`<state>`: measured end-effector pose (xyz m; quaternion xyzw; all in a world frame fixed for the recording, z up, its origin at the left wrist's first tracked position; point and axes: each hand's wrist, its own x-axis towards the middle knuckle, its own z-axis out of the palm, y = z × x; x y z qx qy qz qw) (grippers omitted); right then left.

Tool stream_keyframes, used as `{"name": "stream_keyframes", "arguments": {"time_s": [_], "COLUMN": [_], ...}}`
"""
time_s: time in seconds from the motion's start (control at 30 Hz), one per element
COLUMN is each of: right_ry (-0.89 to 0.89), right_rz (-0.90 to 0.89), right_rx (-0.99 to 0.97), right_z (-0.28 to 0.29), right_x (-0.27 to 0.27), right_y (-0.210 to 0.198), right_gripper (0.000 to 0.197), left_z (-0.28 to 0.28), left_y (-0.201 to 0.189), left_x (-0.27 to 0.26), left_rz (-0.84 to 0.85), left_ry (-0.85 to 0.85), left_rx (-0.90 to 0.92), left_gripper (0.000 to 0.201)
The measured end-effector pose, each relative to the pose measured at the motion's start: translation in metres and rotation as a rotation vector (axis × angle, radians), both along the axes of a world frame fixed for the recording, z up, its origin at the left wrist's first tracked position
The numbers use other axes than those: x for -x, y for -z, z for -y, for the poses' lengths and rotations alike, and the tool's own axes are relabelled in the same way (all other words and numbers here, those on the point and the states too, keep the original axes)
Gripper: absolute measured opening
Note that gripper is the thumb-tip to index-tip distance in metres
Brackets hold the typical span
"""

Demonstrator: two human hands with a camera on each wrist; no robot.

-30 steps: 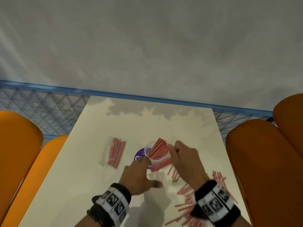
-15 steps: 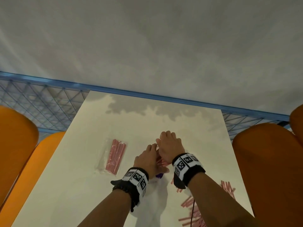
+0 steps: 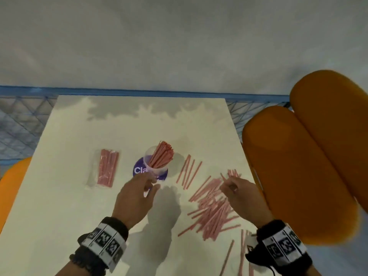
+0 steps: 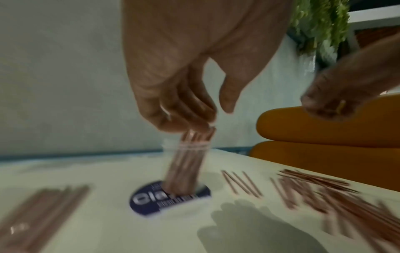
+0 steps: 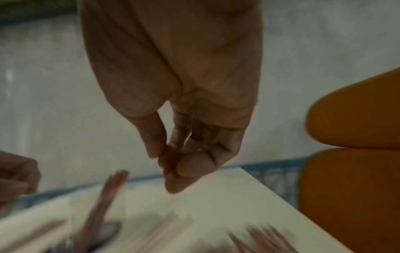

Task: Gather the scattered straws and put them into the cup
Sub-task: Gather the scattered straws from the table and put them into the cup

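from my remote seat, centre frame: the clear cup [image 3: 155, 163] stands upright on a purple disc [image 3: 139, 170], a sheaf of pink straws [image 3: 161, 156] leaning inside it. my left hand [image 3: 135, 200] hovers just below the cup, fingers loosely curled, holding nothing. my right hand [image 3: 242, 198] sits at right over the scattered straws [image 3: 211, 208] — fingertips bunched against the thumb; whether they pinch a straw i cannot tell. a bagged bundle [image 3: 106, 170] lies at left on the white table [image 3: 59, 196], an orange chair [image 3: 302, 172] at far right.
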<state>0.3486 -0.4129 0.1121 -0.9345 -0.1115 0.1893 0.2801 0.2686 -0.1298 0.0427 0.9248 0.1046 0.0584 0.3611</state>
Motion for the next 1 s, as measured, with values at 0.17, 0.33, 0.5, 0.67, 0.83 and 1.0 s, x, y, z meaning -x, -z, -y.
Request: {"name": "stream_keyframes", "arguments": {"time_s": [0.17, 0.33, 0.5, 0.67, 0.83, 1.0], "right_ry": [0.145, 0.582, 0.437, 0.429, 0.469, 0.498], "right_rz": [-0.324, -0.322, -0.262, -0.291, -0.222, -0.219], "right_rx": [0.386, 0.176, 0.210, 0.076, -0.021, -0.029], "right_z": [0.099, 0.119, 0.078, 0.063, 0.052, 0.056], "right_x": [0.096, 0.139, 0.143, 0.120, 0.088, 0.073], "right_y": [0.079, 0.111, 0.115, 0.122, 0.125, 0.134], "right_gripper": [0.023, 0.061, 0.087, 0.052, 0.029, 0.012], "left_z": [0.058, 0.105, 0.149, 0.184, 0.196, 0.200], "left_y": [0.039, 0.058, 0.063, 0.070, 0.068, 0.071], "left_x": [0.032, 0.031, -0.005, -0.044, -0.037, -0.008], "left_rz": [-0.458, -0.480, -0.443, -0.517, -0.420, -0.403], "left_ry": [0.242, 0.169, 0.185, 0.226, 0.201, 0.105], "left_rx": [-0.114, -0.093, -0.166, -0.233, -0.385, -0.268], "left_gripper": [0.010, 0.049, 0.101, 0.124, 0.084, 0.057]}}
